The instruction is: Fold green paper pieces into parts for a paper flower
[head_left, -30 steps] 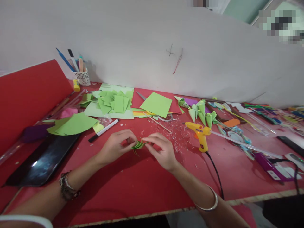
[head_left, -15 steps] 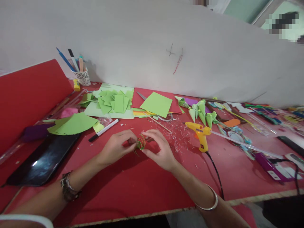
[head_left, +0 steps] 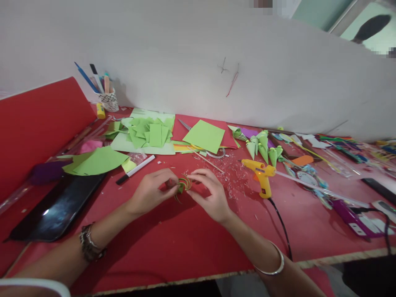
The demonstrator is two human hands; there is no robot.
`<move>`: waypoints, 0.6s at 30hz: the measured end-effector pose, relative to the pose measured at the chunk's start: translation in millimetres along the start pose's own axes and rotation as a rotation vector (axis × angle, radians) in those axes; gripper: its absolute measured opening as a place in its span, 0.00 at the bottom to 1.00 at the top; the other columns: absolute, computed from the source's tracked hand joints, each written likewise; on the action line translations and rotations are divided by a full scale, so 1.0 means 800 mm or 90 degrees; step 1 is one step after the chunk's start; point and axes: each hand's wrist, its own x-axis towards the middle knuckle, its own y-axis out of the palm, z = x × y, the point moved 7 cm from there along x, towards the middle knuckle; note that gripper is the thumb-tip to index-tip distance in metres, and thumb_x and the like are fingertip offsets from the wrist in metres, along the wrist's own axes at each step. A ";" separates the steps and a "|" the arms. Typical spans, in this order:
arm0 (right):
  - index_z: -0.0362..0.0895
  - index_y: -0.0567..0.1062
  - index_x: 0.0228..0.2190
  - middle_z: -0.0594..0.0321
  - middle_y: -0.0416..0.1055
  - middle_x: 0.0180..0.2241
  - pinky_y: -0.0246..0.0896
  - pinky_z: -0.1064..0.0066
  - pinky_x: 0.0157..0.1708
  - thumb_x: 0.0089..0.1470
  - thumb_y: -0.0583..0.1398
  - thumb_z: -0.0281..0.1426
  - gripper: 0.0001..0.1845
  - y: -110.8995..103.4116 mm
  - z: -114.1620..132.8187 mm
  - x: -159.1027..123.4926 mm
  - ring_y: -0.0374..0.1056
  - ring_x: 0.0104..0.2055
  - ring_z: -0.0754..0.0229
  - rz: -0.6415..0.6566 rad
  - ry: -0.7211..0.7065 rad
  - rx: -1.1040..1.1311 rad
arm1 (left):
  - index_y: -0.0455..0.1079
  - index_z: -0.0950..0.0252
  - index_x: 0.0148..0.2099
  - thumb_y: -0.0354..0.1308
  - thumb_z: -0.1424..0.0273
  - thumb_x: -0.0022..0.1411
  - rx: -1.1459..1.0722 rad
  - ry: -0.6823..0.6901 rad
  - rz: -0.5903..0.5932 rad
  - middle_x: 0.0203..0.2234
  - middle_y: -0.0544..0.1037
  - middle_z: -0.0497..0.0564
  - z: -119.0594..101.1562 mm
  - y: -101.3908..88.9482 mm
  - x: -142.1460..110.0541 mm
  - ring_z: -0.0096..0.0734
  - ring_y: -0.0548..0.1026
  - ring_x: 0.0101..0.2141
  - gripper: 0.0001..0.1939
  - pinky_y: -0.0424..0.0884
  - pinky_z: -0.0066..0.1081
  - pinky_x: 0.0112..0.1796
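Between my hands, above the red tabletop, is a small green paper piece with thin curved green and orange-yellow strips [head_left: 185, 184]. My left hand [head_left: 153, 192] pinches its left side between thumb and fingers. From the other side, the thumb and fingers of my right hand [head_left: 210, 194] curl around the edge of the strips; the fingertips touch them. Thin loose ends hang below the piece. Just beyond my hands lie a wooden stick [head_left: 206, 159] and scattered paper shreds [head_left: 236, 177]. A white marker with a black cap [head_left: 136, 169] lies past my left hand.
A yellow glue gun [head_left: 261, 175] with a black cord rests at right. Rolled green paper cones [head_left: 262, 146], a green square sheet [head_left: 204, 135] and cut green pieces [head_left: 148, 132] lie at the back. A black tablet-like slab [head_left: 58, 210] is at left.
My right fingers have shifted slightly to the right along the curved strips, so more of the strips shows. My left hand stays in place, still pinching.
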 end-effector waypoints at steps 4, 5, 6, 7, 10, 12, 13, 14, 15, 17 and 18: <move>0.47 0.69 0.32 0.62 0.61 0.35 0.59 0.64 0.42 0.46 0.61 0.31 0.08 -0.005 -0.002 -0.001 0.62 0.40 0.59 -0.042 0.000 -0.026 | 0.65 0.66 0.29 0.52 0.73 0.57 0.002 0.010 -0.015 0.22 0.68 0.45 -0.002 -0.001 0.001 0.22 0.66 0.23 0.04 0.64 0.22 0.26; 0.47 0.69 0.30 0.62 0.61 0.34 0.59 0.64 0.41 0.45 0.61 0.32 0.07 -0.005 -0.002 -0.001 0.62 0.39 0.60 -0.042 0.000 -0.030 | 0.65 0.66 0.29 0.52 0.73 0.57 0.003 0.011 -0.019 0.21 0.68 0.45 -0.002 -0.001 0.001 0.22 0.66 0.23 0.04 0.64 0.22 0.26; 0.46 0.69 0.29 0.62 0.60 0.34 0.59 0.64 0.41 0.46 0.61 0.31 0.06 -0.005 -0.002 -0.001 0.61 0.38 0.60 -0.037 -0.002 -0.032 | 0.65 0.66 0.29 0.52 0.72 0.57 0.005 0.010 -0.023 0.21 0.68 0.45 -0.002 -0.002 0.001 0.22 0.66 0.23 0.05 0.64 0.22 0.26; 0.46 0.69 0.28 0.62 0.60 0.34 0.59 0.65 0.40 0.46 0.61 0.31 0.05 -0.004 -0.001 -0.001 0.61 0.38 0.60 -0.029 -0.005 -0.033 | 0.65 0.65 0.29 0.52 0.72 0.57 0.008 0.007 -0.024 0.21 0.68 0.45 -0.001 -0.003 0.001 0.22 0.66 0.23 0.05 0.64 0.23 0.26; 0.46 0.69 0.26 0.62 0.59 0.34 0.58 0.65 0.40 0.47 0.60 0.30 0.02 -0.002 0.001 -0.001 0.60 0.39 0.60 -0.008 -0.014 -0.034 | 0.65 0.65 0.29 0.52 0.72 0.57 0.014 -0.005 -0.021 0.22 0.68 0.45 0.003 -0.004 0.001 0.22 0.66 0.24 0.05 0.64 0.23 0.27; 0.46 0.70 0.26 0.62 0.59 0.34 0.58 0.65 0.40 0.47 0.59 0.30 0.02 -0.002 0.001 -0.001 0.60 0.39 0.60 -0.008 -0.014 -0.036 | 0.65 0.65 0.30 0.52 0.72 0.57 0.022 -0.010 -0.026 0.22 0.68 0.45 0.005 -0.008 0.001 0.23 0.66 0.24 0.04 0.64 0.23 0.27; 0.46 0.70 0.26 0.62 0.59 0.34 0.58 0.65 0.40 0.48 0.59 0.30 0.02 -0.003 0.000 -0.001 0.60 0.39 0.60 -0.011 -0.013 -0.039 | 0.65 0.65 0.29 0.53 0.73 0.57 0.028 -0.009 -0.033 0.22 0.68 0.45 0.006 -0.010 0.002 0.23 0.66 0.24 0.04 0.64 0.24 0.27; 0.46 0.70 0.26 0.62 0.59 0.33 0.58 0.65 0.39 0.48 0.59 0.30 0.01 -0.003 -0.001 -0.001 0.60 0.38 0.60 -0.016 -0.011 -0.042 | 0.65 0.65 0.29 0.53 0.73 0.57 0.035 -0.007 -0.042 0.22 0.68 0.45 0.006 -0.013 0.002 0.23 0.66 0.24 0.04 0.63 0.24 0.27; 0.46 0.70 0.26 0.62 0.59 0.33 0.58 0.65 0.39 0.48 0.59 0.30 0.01 -0.004 -0.001 -0.001 0.60 0.38 0.60 -0.021 -0.008 -0.045 | 0.65 0.65 0.29 0.53 0.73 0.57 0.043 -0.005 -0.048 0.22 0.68 0.45 0.006 -0.016 0.003 0.23 0.66 0.24 0.04 0.63 0.24 0.27; 0.47 0.71 0.26 0.62 0.60 0.33 0.59 0.65 0.38 0.47 0.59 0.30 0.01 -0.005 -0.003 0.000 0.61 0.38 0.60 -0.032 -0.003 -0.049 | 0.65 0.65 0.30 0.53 0.72 0.57 0.059 0.001 -0.054 0.22 0.69 0.45 0.007 -0.021 0.004 0.23 0.66 0.24 0.04 0.63 0.24 0.26; 0.47 0.71 0.26 0.62 0.60 0.32 0.59 0.65 0.37 0.48 0.59 0.30 0.01 -0.006 -0.004 0.000 0.61 0.37 0.60 -0.037 -0.001 -0.051 | 0.65 0.64 0.30 0.52 0.71 0.57 0.068 0.004 -0.056 0.22 0.69 0.45 0.007 -0.023 0.005 0.24 0.66 0.24 0.04 0.63 0.24 0.26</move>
